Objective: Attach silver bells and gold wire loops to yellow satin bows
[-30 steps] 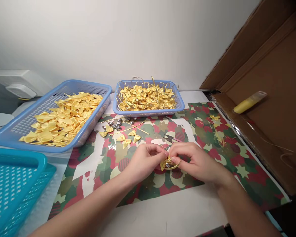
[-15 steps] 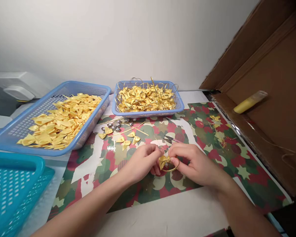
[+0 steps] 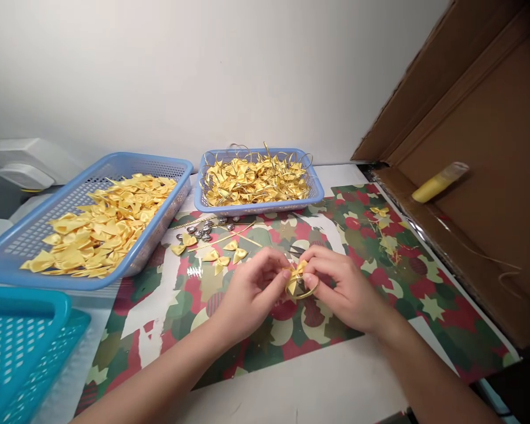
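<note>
Between my two hands is a yellow satin bow (image 3: 295,281) with a loop of gold cord (image 3: 301,296) hanging below it and a small silvery bell showing at its middle. My left hand (image 3: 265,285) pinches the bow's left side between thumb and fingers. From the other side, my right hand (image 3: 342,285) grips the bow and the cord with thumb and forefinger. Behind my fingers lies a pair of dark-tipped scissors or tweezers (image 3: 297,250), mostly hidden. Loose yellow bows (image 3: 237,252), silver bells (image 3: 205,229) and lengths of gold cord (image 3: 207,240) lie beyond my left hand.
A blue basket (image 3: 128,272) of plain yellow bows stands at the left. Another blue basket (image 3: 265,208) at the back holds bows with gold loops. A teal basket (image 3: 24,297) sits front left. Cardboard (image 3: 481,247) walls the right side, with a yellow tube (image 3: 439,182) against it.
My left fingers have come up onto the bow's left side and now pinch it. The bow has turned slightly upright. The whole view has shifted a little.
</note>
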Action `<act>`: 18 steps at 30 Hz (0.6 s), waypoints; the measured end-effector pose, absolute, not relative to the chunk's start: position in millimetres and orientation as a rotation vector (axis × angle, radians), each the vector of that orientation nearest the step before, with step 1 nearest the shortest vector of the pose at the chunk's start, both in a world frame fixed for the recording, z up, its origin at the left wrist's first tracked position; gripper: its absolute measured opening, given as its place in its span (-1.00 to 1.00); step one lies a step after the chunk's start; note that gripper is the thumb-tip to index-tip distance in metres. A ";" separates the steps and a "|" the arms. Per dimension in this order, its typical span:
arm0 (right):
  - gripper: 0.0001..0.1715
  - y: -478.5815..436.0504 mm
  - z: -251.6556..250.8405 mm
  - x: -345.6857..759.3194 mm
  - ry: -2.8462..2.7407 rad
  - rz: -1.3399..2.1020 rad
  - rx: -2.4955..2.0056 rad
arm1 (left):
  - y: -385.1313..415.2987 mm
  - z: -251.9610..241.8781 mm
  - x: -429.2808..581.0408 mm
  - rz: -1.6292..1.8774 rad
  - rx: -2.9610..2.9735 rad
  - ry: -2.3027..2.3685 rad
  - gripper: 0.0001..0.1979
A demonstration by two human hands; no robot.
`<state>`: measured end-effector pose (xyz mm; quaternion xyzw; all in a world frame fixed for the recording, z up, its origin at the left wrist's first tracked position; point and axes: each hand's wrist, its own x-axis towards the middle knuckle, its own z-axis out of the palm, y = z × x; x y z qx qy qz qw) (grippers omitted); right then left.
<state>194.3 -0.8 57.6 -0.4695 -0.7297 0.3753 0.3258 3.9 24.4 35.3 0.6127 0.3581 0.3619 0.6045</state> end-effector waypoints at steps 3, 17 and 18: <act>-0.74 -0.6 56.1 193.5 -1.883 0.945 -1.201 | 24.4 33.4 3.0 0.923 1.692 0.779 -0.92; -0.77 -2.7 51.9 188.5 -1.862 0.877 -1.133 | 23.9 30.5 4.7 1.274 2.037 0.764 -0.90; -0.78 -2.7 51.9 188.9 -1.863 0.883 -1.130 | 24.4 30.4 4.4 1.284 2.041 0.754 -0.89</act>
